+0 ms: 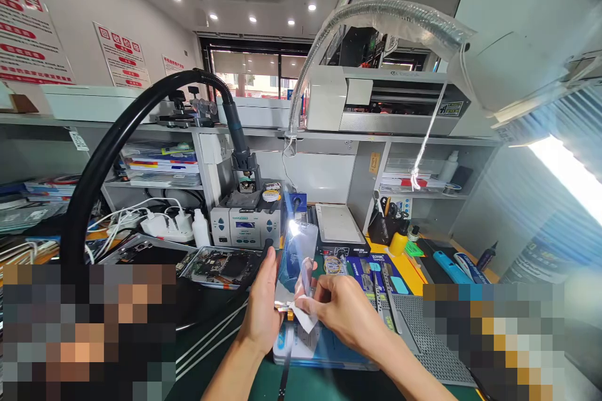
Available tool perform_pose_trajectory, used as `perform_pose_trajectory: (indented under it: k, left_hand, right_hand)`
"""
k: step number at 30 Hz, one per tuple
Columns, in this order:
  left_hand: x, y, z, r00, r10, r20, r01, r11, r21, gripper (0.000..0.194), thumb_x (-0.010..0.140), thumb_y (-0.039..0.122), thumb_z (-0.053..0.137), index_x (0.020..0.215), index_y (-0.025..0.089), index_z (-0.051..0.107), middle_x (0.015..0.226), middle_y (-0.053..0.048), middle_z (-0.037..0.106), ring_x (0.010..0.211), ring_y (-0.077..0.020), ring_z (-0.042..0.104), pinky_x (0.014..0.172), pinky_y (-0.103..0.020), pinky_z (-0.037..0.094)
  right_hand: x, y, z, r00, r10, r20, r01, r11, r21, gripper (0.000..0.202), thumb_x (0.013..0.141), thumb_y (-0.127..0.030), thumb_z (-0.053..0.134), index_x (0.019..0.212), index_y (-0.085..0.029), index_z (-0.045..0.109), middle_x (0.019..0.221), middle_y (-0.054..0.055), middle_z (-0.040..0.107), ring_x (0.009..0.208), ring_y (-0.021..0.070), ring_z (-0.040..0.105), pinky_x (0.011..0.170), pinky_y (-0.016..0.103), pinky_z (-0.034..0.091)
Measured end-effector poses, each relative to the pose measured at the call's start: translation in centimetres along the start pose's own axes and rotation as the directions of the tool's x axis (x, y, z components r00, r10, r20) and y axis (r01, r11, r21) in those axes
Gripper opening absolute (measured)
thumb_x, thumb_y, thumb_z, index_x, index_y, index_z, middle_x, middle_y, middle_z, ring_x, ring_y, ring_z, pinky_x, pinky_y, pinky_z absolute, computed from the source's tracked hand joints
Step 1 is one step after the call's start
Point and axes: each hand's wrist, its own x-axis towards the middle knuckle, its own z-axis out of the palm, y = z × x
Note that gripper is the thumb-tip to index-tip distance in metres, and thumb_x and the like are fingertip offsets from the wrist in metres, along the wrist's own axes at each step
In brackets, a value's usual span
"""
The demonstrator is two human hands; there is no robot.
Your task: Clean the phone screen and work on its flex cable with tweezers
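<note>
Our left hand (pixel 263 307) holds a glossy phone screen (pixel 301 250) tilted above the counter (pixel 258 383), its long axis running up and away from our right hand (pixel 345 308), whose grip pinches a white tissue (pixel 306 318) at the lower end. Glare veils the top; we cannot see the left fingers behind.

From my remote station, I have the dark rectangular glass panel (pixel 301 241) in the left hand (pixel 264 307), with the thin white sheet (pixel 308 323) at its near end, in the fingers of the right hand (pixel 345 307). Behind them I see the grey boxy metal control unit (pixel 242 227) on the left, the flat rectangular pale-topped device (pixel 339 225) on the right, and the squat yellow plastic bottle (pixel 399 240) farther right.
</note>
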Motion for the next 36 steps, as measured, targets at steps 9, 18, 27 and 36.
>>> perform_pose_trajectory:
  k: [9,18,27,36]
  left_hand:
    - [0.4,0.5,0.2,0.992,-0.004,-0.125,0.011,0.998,0.055,0.046,0.096,0.043,0.052,0.126,0.01,0.066,0.103,-0.014,0.079,0.093,-0.0311,0.075,0.084,-0.044,0.059]
    - [0.3,0.8,0.3,0.985,-0.014,-0.17,0.029,0.996,0.084,0.042,0.097,0.04,0.05,0.114,0.007,0.07,0.095,-0.018,0.079,0.084,-0.0309,0.076,0.073,-0.042,0.062]
    - [0.3,0.4,0.6,0.992,-0.018,-0.128,0.022,0.999,0.032,0.044,0.097,0.035,0.048,0.131,0.01,0.062,0.101,-0.015,0.079,0.09,-0.0304,0.076,0.084,-0.044,0.06]
    - [0.7,0.0,0.5,0.992,-0.007,-0.123,0.011,0.999,0.03,0.045,0.097,0.035,0.05,0.134,0.011,0.06,0.11,-0.014,0.078,0.097,-0.0311,0.075,0.091,-0.045,0.058]
  right_hand:
    - [0.1,-0.3,-0.9,0.999,0.05,0.013,-0.05,0.999,-0.01,0.037,0.085,-0.037,0.07,0.061,-0.018,0.05,0.053,-0.01,0.042,0.049,0.0085,0.039,0.051,0.023,0.029]
    - [0.3,0.2,-0.6,0.998,0.057,-0.005,-0.056,0.998,0.032,0.037,0.09,-0.041,0.067,0.065,-0.017,0.055,0.054,-0.009,0.048,0.049,0.009,0.045,0.05,0.022,0.035]
    - [0.6,0.0,-0.5,0.991,0.062,-0.12,-0.059,0.998,0.029,0.044,0.093,-0.05,0.061,0.063,-0.018,0.052,0.054,-0.008,0.047,0.049,0.0092,0.042,0.05,0.023,0.032]
    - [0.2,-0.3,1.2,0.982,0.085,-0.168,-0.089,0.996,-0.012,0.046,0.088,-0.05,0.066,0.058,-0.019,0.049,0.052,-0.008,0.047,0.049,0.0096,0.042,0.053,0.025,0.033]
